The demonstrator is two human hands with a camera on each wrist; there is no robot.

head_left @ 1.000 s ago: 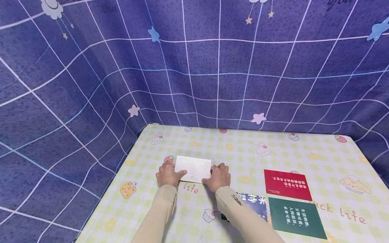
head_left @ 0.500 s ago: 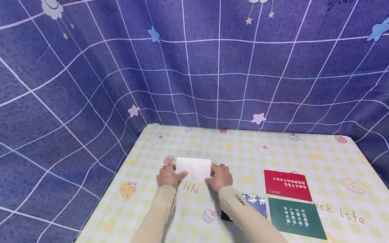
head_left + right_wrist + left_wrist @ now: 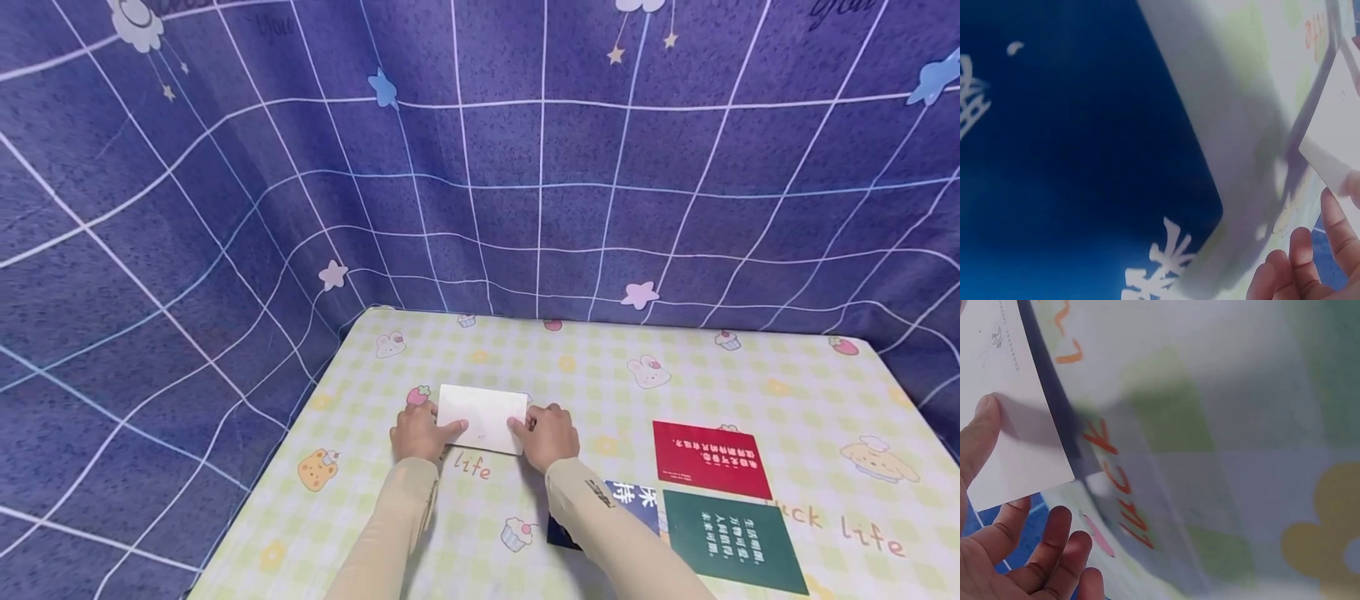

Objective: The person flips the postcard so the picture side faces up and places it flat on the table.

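Observation:
A white card (image 3: 483, 418) with faint small print is held between both hands at the middle left of the table. My left hand (image 3: 422, 433) pinches its left end, thumb on the face and index finger behind the edge. At the right end my right hand (image 3: 551, 437) pinches it the same way. In the left wrist view the card (image 3: 1019, 434) casts a shadow on the cloth, and the other fingers curl loosely below its edge. The right wrist view shows only one corner of the card (image 3: 1329, 128), with the thumb partly cut off by the frame.
A red card (image 3: 708, 457) and a dark green card (image 3: 731, 537) with white writing lie at the right. A blue card (image 3: 636, 505) lies partly under the right forearm. The table's patterned cloth (image 3: 360, 517) meets a blue grid curtain (image 3: 495, 208) behind and to the left.
The white card has shifted slightly right and its tilt has altered, with both hands still at its ends. The right forearm has moved right, uncovering more of the blue card's left corner.

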